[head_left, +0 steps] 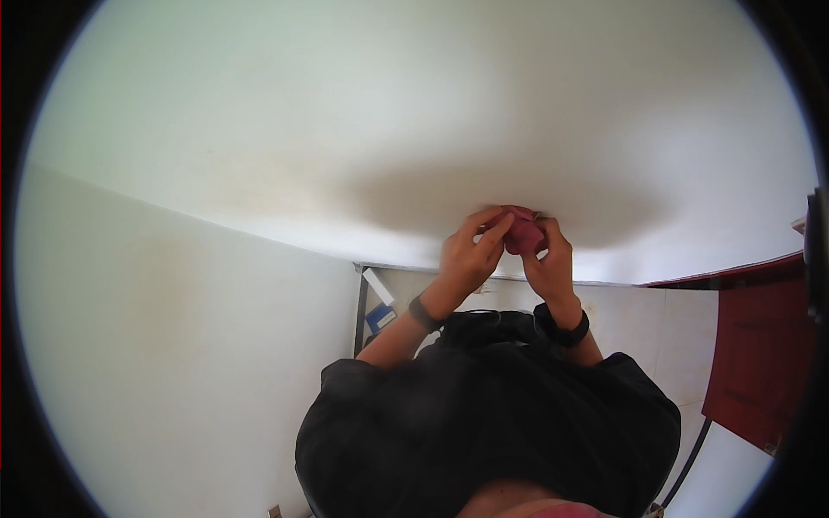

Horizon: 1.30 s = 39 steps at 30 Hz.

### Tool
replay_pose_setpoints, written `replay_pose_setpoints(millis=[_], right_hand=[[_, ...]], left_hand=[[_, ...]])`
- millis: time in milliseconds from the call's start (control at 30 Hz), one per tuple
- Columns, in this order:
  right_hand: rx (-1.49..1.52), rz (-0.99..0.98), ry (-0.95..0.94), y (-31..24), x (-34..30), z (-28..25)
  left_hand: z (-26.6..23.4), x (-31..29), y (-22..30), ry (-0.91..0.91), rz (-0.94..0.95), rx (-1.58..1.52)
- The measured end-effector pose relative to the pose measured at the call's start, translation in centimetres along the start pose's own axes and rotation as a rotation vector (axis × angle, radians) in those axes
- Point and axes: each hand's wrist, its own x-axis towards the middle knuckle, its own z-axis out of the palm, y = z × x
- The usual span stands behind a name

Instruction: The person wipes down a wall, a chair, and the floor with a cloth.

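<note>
A small crumpled dark pink piece, probably cloth point(524, 236), is held between both hands close to the white wall point(345, 104). My left hand point(470, 257) pinches its upper left side, with thumb and fingers closed on it. My right hand point(553, 266) grips its right side, the fingers bent around the edge. A small thin glint shows at the top right of the piece, too small to name. Each wrist wears a black band. Whether the piece touches the wall, I cannot tell.
At the left wall's foot, a white box point(377, 287) and a blue box point(380, 317) lie on the floor point(643, 328). A red door point(760, 345) stands at the right. Another white wall point(164, 302) runs along the left.
</note>
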Motion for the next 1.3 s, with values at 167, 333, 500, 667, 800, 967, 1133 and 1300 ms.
replay_pose_setpoints(millis=[167,333,500,667,800,967,1133,1300], right_hand=[[0.032,-0.094,-0.077,-1.5,2.1,-0.1],[0.028,-0.326,0.173,-5.8,5.0,-2.3],[0.025,-0.371,0.312,-7.1,6.3,-6.7],[-0.141,-0.257,0.268,-1.7,4.1,-7.9],[0.15,0.099,0.186,3.9,0.4,-5.8],[0.141,0.216,0.088,3.8,-0.2,-5.1],[0.136,0.0,0.144,2.6,1.3,-5.2],[0.006,-0.364,0.303,-3.1,3.4,-4.4]], left_hand=[[0.5,-1.1,-2.6,0.064,-0.067,-0.14],[-0.9,6.9,1.6,0.365,0.067,-0.124],[0.2,10.7,6.0,0.296,0.026,-0.18],[3.7,8.2,5.7,0.148,-0.01,-0.203],[6.6,4.2,4.0,-0.019,-0.033,-0.102],[6.4,2.1,3.4,-0.089,-0.131,-0.06],[4.7,4.3,3.4,0.009,0.004,-0.018],[0.9,6.5,3.9,0.182,0.121,-0.054]])
